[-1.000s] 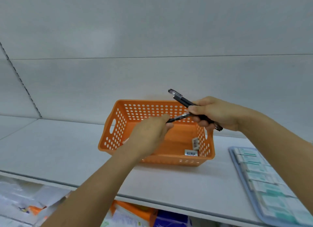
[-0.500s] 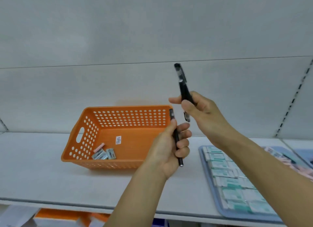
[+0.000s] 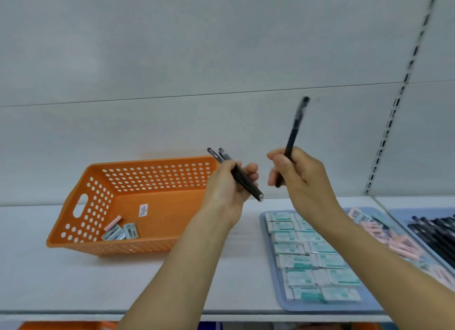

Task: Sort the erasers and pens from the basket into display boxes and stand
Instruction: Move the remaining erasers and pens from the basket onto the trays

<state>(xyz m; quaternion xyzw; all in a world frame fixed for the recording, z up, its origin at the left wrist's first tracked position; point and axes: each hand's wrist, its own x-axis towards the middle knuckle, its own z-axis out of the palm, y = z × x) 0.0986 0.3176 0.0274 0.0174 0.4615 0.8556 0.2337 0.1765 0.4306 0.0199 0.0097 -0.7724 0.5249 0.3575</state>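
Note:
My left hand point(image 3: 229, 189) grips two black pens point(image 3: 240, 175) side by side, tips slanting down to the right. To its right, my right hand point(image 3: 301, 179) holds one black pen point(image 3: 294, 130) nearly upright, blurred by motion. Both hands hover above the shelf, right of the orange basket point(image 3: 81, 206). Inside the basket lie a few erasers point(image 3: 120, 231) in the front left corner and a white label. A blue tray point(image 3: 280, 295) with rows of green-and-white erasers sits at the right, pink erasers point(image 3: 394, 241) beside them, and black pens point(image 3: 435, 233) lie in another tray at the far right.
The white shelf point(image 3: 73, 280) carries everything, with a grey back wall behind. A slotted metal upright point(image 3: 394, 103) runs up the wall at the right. Orange items show below the shelf's front edge.
The view has swung right, showing more of the trays. My left hand now holds two pens instead of one. My right hand has moved right and apart with a single pen.

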